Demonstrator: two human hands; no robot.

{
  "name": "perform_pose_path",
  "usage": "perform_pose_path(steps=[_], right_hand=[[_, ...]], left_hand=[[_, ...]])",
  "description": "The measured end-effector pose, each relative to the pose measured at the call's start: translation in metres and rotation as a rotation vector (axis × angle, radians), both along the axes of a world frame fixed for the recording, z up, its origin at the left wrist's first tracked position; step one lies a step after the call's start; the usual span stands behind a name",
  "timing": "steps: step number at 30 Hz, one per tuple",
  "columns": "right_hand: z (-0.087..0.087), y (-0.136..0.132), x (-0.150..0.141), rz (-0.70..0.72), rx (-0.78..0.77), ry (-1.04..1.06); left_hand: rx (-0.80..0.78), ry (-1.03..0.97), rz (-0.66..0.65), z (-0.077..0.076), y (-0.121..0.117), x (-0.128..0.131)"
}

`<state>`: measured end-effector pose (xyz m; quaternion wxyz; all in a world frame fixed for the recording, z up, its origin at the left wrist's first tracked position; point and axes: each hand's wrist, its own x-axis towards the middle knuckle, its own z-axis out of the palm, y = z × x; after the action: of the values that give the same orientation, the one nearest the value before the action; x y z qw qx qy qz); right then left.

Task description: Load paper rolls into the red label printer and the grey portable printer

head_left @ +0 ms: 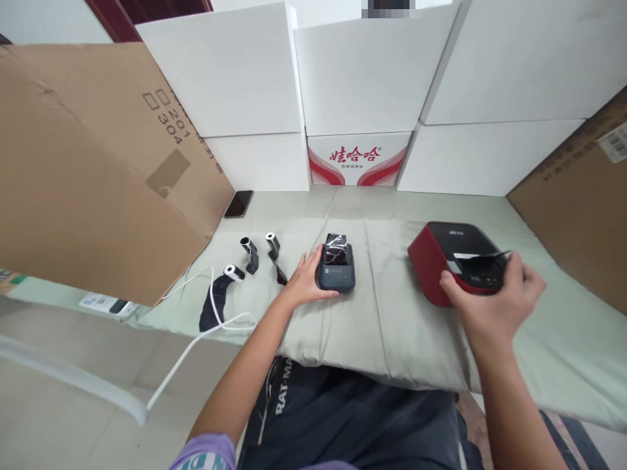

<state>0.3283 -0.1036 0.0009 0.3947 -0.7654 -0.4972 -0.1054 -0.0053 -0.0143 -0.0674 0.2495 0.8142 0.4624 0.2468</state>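
Observation:
My left hand (pixel 307 277) is wrapped around the left side and front edge of a small dark portable printer (pixel 337 277). A strip of shiny black film (pixel 336 248) lies over the back part of its top. My right hand (pixel 494 300) grips the front of a red printer with a black top (pixel 428 264), thumb at its front left and fingers at its right. A dark glossy strip (pixel 482 260) sticks up from its top near my fingers; whether they pinch it, I cannot tell. The red printer sits turned at an angle on the pale green cloth (pixel 386 326).
Left of the small printer lie several rolls (pixel 234 273) with black film tails. A white cable (pixel 213 297) hangs over the front edge. A phone (pixel 238 203) rests farther back. White boxes (pixel 360 78) wall the back; cardboard panels (pixel 98 170) stand at both sides.

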Motion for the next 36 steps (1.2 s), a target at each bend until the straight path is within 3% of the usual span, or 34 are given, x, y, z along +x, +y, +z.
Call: perform_pose_path(steps=[6, 11, 20, 27, 29, 31, 34, 36], right_hand=[[0.012, 0.057, 0.009, 0.032, -0.010, -0.108], [0.006, 0.085, 0.004, 0.035, -0.091, -0.104], [-0.013, 0.088, -0.006, -0.005, -0.149, -0.036], [0.002, 0.074, -0.025, 0.006, -0.132, -0.010], [-0.001, 0.067, -0.044, 0.122, -0.139, -0.016], [-0.013, 0.065, -0.067, 0.348, -0.158, 0.057], [-0.038, 0.071, -0.099, 0.669, -0.207, 0.386], [-0.052, 0.077, -0.115, 0.747, -0.274, 0.643]], left_hand=[[0.014, -0.015, -0.004, -0.002, 0.001, -0.001], [0.012, -0.009, -0.007, -0.003, 0.001, -0.001], [0.018, -0.008, -0.003, -0.005, 0.002, -0.001], [0.014, -0.011, -0.004, -0.002, 0.001, -0.001], [-0.011, -0.030, 0.004, 0.001, 0.000, -0.002], [-0.048, -0.065, 0.015, 0.002, -0.001, -0.003], [-0.074, -0.112, 0.053, 0.002, -0.001, -0.004], [-0.071, -0.115, 0.113, 0.001, 0.000, -0.003]])
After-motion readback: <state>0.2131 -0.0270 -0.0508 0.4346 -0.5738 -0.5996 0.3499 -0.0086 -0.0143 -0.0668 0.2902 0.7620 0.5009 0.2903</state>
